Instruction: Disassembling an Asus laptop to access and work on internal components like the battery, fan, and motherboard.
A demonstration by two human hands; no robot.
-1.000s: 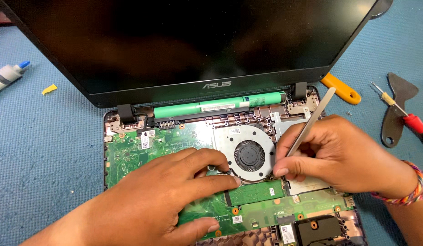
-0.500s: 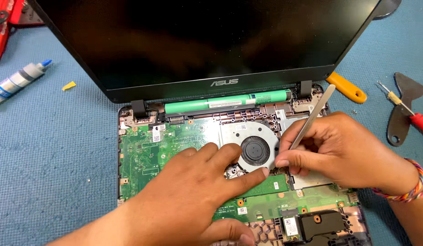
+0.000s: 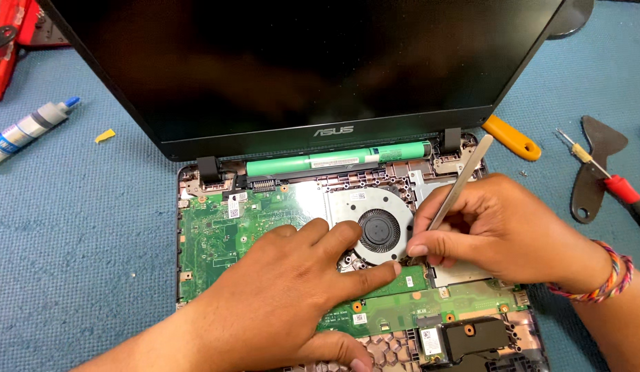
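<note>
Brushed metal tool [image 3: 459,182], glossy green circuit board [image 3: 216,234], matt black plastic fan [image 3: 379,227], glossy dark screen [image 3: 299,62] and rough blue cloth mat [image 3: 79,255] are shown.

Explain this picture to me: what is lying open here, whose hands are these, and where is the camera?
The camera sits on the person's head and looks down, so both hands are that person's own. Under them lies an opened laptop with its green circuit board and round cooling fan bare, and its dark screen tilted up behind. The left hand presses flat on the board beside the fan. The right hand holds a thin metal prying tool like a pen, its tip down at the fan's edge. Around the laptop, on the blue mat, lie a syringe of paste, an orange-handled tool and a red-handled screwdriver.
</note>
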